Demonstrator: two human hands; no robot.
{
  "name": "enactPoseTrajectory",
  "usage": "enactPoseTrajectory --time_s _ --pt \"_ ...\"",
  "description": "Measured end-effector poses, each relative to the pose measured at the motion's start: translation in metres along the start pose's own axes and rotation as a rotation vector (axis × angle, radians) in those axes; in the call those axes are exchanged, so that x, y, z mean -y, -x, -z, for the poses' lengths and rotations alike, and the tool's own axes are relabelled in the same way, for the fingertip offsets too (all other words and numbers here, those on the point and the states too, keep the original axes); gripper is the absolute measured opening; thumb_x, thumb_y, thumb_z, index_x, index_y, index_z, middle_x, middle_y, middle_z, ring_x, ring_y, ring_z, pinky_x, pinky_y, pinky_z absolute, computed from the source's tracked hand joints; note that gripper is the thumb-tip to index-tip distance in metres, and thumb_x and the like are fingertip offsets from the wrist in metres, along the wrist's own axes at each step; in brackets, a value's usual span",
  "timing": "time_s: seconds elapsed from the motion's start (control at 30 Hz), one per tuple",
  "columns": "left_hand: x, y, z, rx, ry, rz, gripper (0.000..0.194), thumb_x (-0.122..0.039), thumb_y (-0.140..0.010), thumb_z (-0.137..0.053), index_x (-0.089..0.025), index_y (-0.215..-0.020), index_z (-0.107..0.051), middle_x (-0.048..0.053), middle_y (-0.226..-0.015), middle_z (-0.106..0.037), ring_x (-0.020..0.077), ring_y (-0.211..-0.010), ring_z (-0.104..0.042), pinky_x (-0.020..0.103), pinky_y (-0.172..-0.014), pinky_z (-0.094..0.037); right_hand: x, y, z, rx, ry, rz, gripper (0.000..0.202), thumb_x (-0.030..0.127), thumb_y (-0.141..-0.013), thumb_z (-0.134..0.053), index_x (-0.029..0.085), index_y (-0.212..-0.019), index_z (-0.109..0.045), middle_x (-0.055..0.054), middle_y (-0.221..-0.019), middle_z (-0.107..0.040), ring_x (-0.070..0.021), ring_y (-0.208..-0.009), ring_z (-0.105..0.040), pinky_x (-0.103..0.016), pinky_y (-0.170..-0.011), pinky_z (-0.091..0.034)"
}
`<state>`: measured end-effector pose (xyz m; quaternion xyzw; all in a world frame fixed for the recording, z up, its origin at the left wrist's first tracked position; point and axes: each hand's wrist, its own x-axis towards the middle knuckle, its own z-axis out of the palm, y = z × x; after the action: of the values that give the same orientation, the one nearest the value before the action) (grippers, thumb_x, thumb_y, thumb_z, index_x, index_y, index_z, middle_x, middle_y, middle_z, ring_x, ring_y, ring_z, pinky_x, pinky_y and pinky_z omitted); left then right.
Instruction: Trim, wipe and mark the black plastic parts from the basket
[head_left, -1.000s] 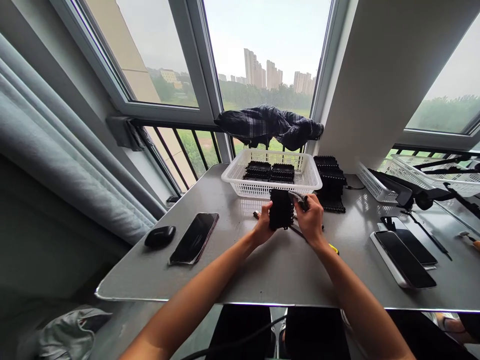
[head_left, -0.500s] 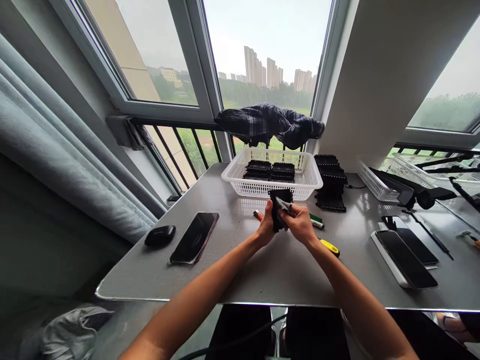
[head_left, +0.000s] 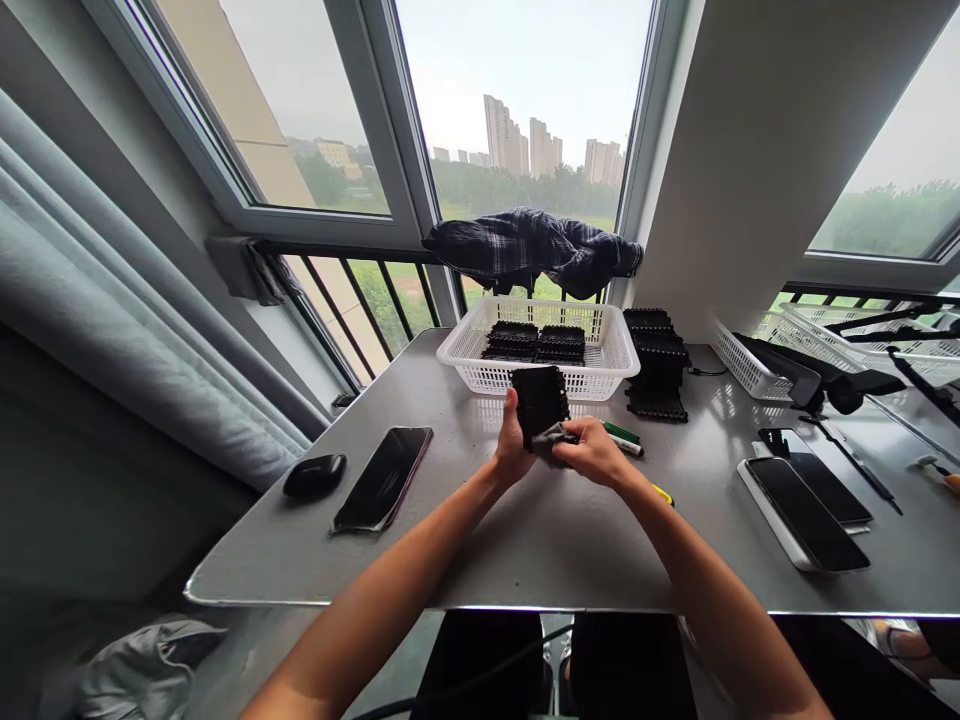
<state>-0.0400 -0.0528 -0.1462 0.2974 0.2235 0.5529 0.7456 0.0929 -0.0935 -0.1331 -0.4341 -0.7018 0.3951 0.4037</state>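
My left hand point(head_left: 514, 440) grips a black plastic piece point(head_left: 540, 400) with toothed edges, holding it raised in front of the white basket. Its broad flat face shows, with my thumb along the left edge. In my right hand point(head_left: 596, 452) is a bunched grey cloth point(head_left: 553, 437), closed in the fingers and pressed against the lower right part of the black piece. Similar black pieces point(head_left: 514, 338) lie inside the white basket point(head_left: 469, 375). More of them are piled point(head_left: 656, 365) to the right of that basket.
A green marker point(head_left: 622, 434) and a yellow-handled tool point(head_left: 664, 495) lie by my right forearm. Left are a phone point(head_left: 384, 478) and a black mouse point(head_left: 315, 475). Phones point(head_left: 814, 515), a black rod point(head_left: 862, 470) and another white basket point(head_left: 742, 360) are to the right. A checked garment point(head_left: 532, 245) hangs at the window.
The black piece has turned so its broad face shows more, and it sits slightly further left. My right hand with the cloth has moved down to its lower edge.
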Motion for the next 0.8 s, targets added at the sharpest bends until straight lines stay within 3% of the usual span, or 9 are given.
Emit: enactPoseTrajectory --time_s 0.17,0.2,0.27,0.33,0.4,0.47,0.57,0.63,0.8 --pt "-0.013 -0.006 0.003 -0.076 -0.019 -0.125 0.064 -0.066 -0.087 -0.043 -0.015 -0.117 -0.066 0.008 -0.098 -0.075 0.0236 -0.095 -0.069 0.033 -0.083 -0.054 0.003 0.000 0.010 -0.301 0.380 0.122 0.022 0.020 -0.075 -0.054 0.018 -0.053 -0.054 0.001 -0.059 -0.054 -0.0122 -0.058 -0.048 -0.023 -0.055 -0.034" --pt "-0.015 -0.007 0.004 -0.078 -0.028 -0.130 0.064 -0.067 -0.086 -0.044 -0.016 -0.118 -0.065 0.008 -0.101 -0.075 0.0236 -0.097 -0.068 0.032 -0.083 -0.054 0.003 0.001 0.012 -0.249 0.446 0.124 0.018 0.019 -0.074 -0.056 0.018 -0.057 -0.059 0.000 -0.064 -0.058 -0.0131 -0.061 -0.051 -0.023 -0.057 -0.036" --pt "-0.017 -0.008 0.005 -0.082 -0.036 -0.131 0.064 -0.067 -0.086 -0.045 -0.016 -0.119 -0.065 0.008 -0.105 -0.074 0.0233 -0.099 -0.068 0.032 -0.084 -0.054 0.004 0.003 0.014 0.015 0.457 0.107 0.008 0.018 -0.072 -0.062 0.020 -0.069 -0.069 -0.001 -0.076 -0.066 -0.0145 -0.067 -0.057 -0.023 -0.061 -0.040" --pt "-0.017 -0.008 0.007 -0.084 -0.040 -0.140 0.064 -0.067 -0.086 -0.045 -0.017 -0.121 -0.064 0.008 -0.109 -0.073 0.0224 -0.101 -0.067 0.030 -0.085 -0.053 0.004 0.006 0.016 0.310 0.345 0.074 0.020 0.023 -0.069 -0.071 0.023 -0.089 -0.075 -0.001 -0.086 -0.070 -0.0159 -0.074 -0.061 -0.023 -0.064 -0.043" --pt "-0.017 -0.009 0.009 -0.075 -0.048 -0.142 0.064 -0.067 -0.086 -0.044 -0.017 -0.121 -0.064 0.008 -0.110 -0.073 0.0220 -0.101 -0.067 0.030 -0.085 -0.053 0.003 0.006 0.020 0.422 0.216 0.044 0.040 0.034 -0.066 -0.077 0.025 -0.105 -0.074 -0.001 -0.095 -0.072 -0.0172 -0.081 -0.063 -0.023 -0.067 -0.046" --pt "-0.016 -0.009 0.010 -0.060 -0.047 -0.131 0.065 -0.067 -0.087 -0.042 -0.017 -0.121 -0.064 0.008 -0.110 -0.073 0.0222 -0.100 -0.067 0.030 -0.084 -0.053 0.000 0.004 0.025 0.325 0.139 -0.014 0.039 0.046 -0.073 -0.071 0.023 -0.105 -0.074 -0.002 -0.092 -0.072 -0.0168 -0.078 -0.064 -0.024 -0.065 -0.046" --pt "-0.015 -0.010 0.011 -0.039 -0.032 -0.099 0.065 -0.067 -0.087 -0.042 -0.017 -0.123 -0.063 0.008 -0.107 -0.073 0.0223 -0.097 -0.068 0.032 -0.084 -0.054 -0.010 -0.005 0.031 -0.027 0.057 -0.167 0.043 0.053 -0.086 -0.053 0.015 -0.087 -0.074 -0.005 -0.075 -0.070 -0.0140 -0.063 -0.061 -0.022 -0.053 -0.042" --pt "-0.014 -0.010 0.013 -0.027 -0.040 -0.078 0.065 -0.067 -0.087 -0.042 -0.016 -0.123 -0.063 0.009 -0.104 -0.074 0.0227 -0.095 -0.069 0.033 -0.084 -0.055 -0.016 -0.010 0.032 -0.212 -0.010 -0.214 0.045 0.053 -0.084 -0.054 0.012 -0.086 -0.072 -0.005 -0.071 -0.069 -0.0124 -0.056 -0.058 -0.021 -0.048 -0.040" --pt "-0.008 -0.010 0.016 0.013 -0.158 0.022 0.070 -0.069 -0.087 -0.039 -0.011 -0.117 -0.065 0.013 -0.096 -0.075 0.0269 -0.094 -0.070 0.037 -0.083 -0.055 -0.024 -0.013 0.028 -0.241 -0.157 -0.118 0.047 0.052 -0.073 -0.067 0.013 -0.100 -0.069 -0.002 -0.066 -0.067 -0.0119 -0.054 -0.057 -0.021 -0.046 -0.039"
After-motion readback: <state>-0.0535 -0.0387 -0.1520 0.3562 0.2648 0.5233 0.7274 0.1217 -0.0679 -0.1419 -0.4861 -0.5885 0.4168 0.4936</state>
